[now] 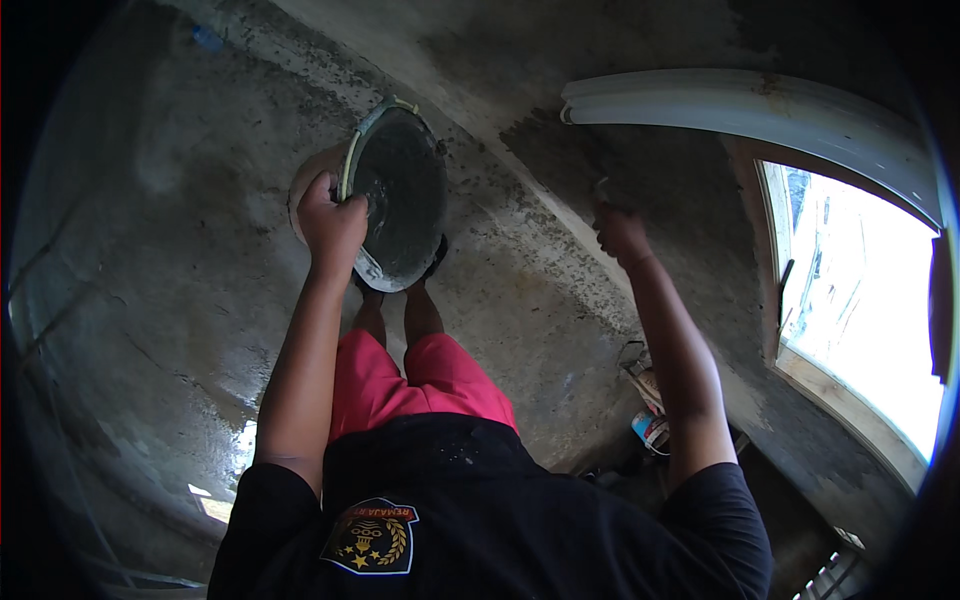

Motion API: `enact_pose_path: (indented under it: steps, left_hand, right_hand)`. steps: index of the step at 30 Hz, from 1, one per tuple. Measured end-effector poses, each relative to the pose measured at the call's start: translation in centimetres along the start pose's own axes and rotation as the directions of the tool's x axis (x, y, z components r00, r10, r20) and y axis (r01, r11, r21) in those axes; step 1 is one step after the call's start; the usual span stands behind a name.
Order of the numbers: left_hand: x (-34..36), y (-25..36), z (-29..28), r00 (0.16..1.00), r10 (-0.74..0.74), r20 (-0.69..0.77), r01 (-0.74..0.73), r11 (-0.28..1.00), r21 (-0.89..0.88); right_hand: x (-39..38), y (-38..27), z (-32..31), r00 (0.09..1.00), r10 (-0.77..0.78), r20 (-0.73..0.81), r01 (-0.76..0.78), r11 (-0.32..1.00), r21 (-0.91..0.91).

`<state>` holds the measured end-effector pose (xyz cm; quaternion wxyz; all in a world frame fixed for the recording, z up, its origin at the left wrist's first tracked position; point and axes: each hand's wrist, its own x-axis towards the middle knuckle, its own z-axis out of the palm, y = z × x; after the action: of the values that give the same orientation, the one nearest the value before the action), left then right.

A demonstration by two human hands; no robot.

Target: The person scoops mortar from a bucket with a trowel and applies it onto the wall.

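My left hand [333, 225] is closed on the rim of a round bucket [345, 190], which is tilted with its mouth toward me. Grey wet mortar [402, 200] coats the inside of the bucket. Out to the right, my right hand [622, 235] is closed around the handle of a trowel [601, 186]. Its bent metal neck shows, while the blade is hard to make out against the dark wall. Around the trowel, the wall carries a dark, wet-looking patch [640, 165].
A long pale corrugated sheet or gutter [740, 100] runs along the upper right. Below it is a bright wooden-framed window opening [860, 290]. A blue-and-white container [652, 432] and clutter sit by the wall's foot. A blue plastic item [207, 39] lies at far left.
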<state>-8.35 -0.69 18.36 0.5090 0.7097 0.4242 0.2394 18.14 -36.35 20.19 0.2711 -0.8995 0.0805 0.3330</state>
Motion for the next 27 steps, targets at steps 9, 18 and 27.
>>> enact_pose_path:
  steps: [9, 18, 27]
  left_hand:
    - [-1.2, -0.4, -0.6, 1.0, -0.022, -0.008, 0.022, 0.998, -0.056]
    - [-1.8, -0.4, -0.6, 0.999, -0.046, 0.022, 0.046, 0.999, 0.003]
    - [-2.1, -1.6, 0.0, 0.999, -0.039, 0.008, 0.039, 0.999, -0.014]
  right_hand:
    - [-0.4, 1.2, 3.9, 0.996, -0.076, 0.051, 0.076, 0.997, -0.003]
    - [8.6, 0.9, 0.5, 0.977, -0.189, 0.095, 0.208, 0.939, -0.272]
    - [2.0, 2.0, 3.3, 0.997, -0.038, 0.072, 0.047, 0.99, -0.134]
